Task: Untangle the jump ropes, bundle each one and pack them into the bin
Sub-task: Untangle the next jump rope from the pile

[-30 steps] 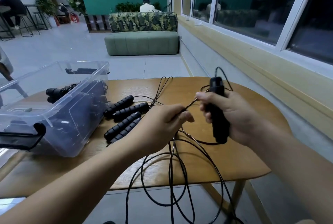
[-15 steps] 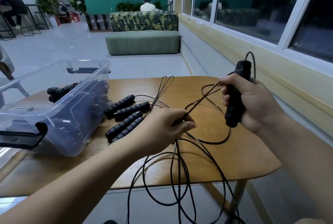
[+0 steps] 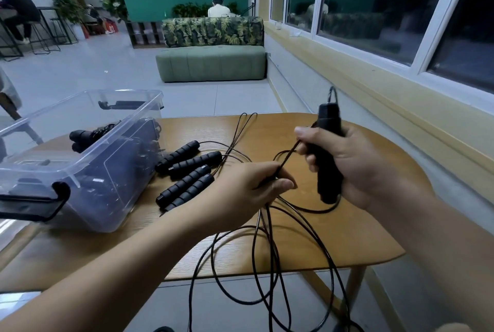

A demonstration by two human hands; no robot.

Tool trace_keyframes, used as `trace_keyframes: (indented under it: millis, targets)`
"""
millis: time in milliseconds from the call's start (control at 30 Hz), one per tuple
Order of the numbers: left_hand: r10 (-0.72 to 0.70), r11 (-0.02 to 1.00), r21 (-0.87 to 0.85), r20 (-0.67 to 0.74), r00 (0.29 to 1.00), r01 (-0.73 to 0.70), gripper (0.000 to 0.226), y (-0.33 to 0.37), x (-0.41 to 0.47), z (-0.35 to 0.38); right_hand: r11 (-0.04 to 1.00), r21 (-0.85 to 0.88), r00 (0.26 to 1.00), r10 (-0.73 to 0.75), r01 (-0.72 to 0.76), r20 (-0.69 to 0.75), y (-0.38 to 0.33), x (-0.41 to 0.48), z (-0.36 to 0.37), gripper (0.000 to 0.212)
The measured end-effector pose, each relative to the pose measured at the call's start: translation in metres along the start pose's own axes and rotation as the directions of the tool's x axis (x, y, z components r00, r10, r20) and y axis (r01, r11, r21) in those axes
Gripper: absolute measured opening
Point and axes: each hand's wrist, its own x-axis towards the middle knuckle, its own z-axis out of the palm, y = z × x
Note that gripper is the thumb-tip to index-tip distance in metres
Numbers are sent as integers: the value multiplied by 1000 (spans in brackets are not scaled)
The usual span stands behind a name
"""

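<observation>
My right hand (image 3: 344, 166) grips a black jump-rope handle (image 3: 327, 155) upright above the wooden table (image 3: 361, 224). A taut stretch of thin black cord (image 3: 287, 156) runs from it down to my left hand (image 3: 240, 192), which pinches the cord. Below my hands, loose cord loops (image 3: 270, 264) hang over the table's front edge. Several ribbed black handles (image 3: 187, 171) lie side by side on the table left of my left hand. The clear plastic bin (image 3: 88, 171) stands at the left with dark bundled ropes (image 3: 88, 135) inside.
The bin has black latch clips (image 3: 34, 204) at its ends. A green sofa (image 3: 211, 63) stands on the floor beyond the table, and people sit in the background. A window wall (image 3: 374, 37) runs along the right.
My right hand, raised and out to the right half a second ago, has come back down and left toward my left hand, shortening the cord between them. My left hand has stayed put.
</observation>
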Motion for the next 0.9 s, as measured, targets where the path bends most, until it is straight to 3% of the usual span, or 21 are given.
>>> trace_keyframes:
  millis: [200, 300, 533, 633, 733, 900]
  targets:
    - [-39, 993, 117, 188, 981, 17, 14, -4, -1, 2, 989, 136, 989, -46, 65, -142, -16, 7, -18, 13]
    - [-15, 992, 127, 185, 983, -9, 10, -3, -2, 6, 990, 120, 990, -53, 70, -134, -13, 6, -16, 14]
    - [-9, 977, -214, 55, 998, 21, 18, 8, 1, 12, 994, -33, 991, -104, 101, -87, 2, -3, 5, 19]
    - [-23, 961, -275, -47, 999, 9, 22, 11, 2, 14, 993, -19, 988, -114, 113, -103, 1, -1, 8, 18]
    - [-54, 928, -372, -130, 990, 1, 30, 9, 5, 14, 997, 8, 997, -80, 80, -15, 0, -1, 9, 26]
    - [-92, 861, -506, -64, 994, 47, 32, 11, 5, 14, 994, -79, 993, -64, 72, 102, 8, -5, 17, 22]
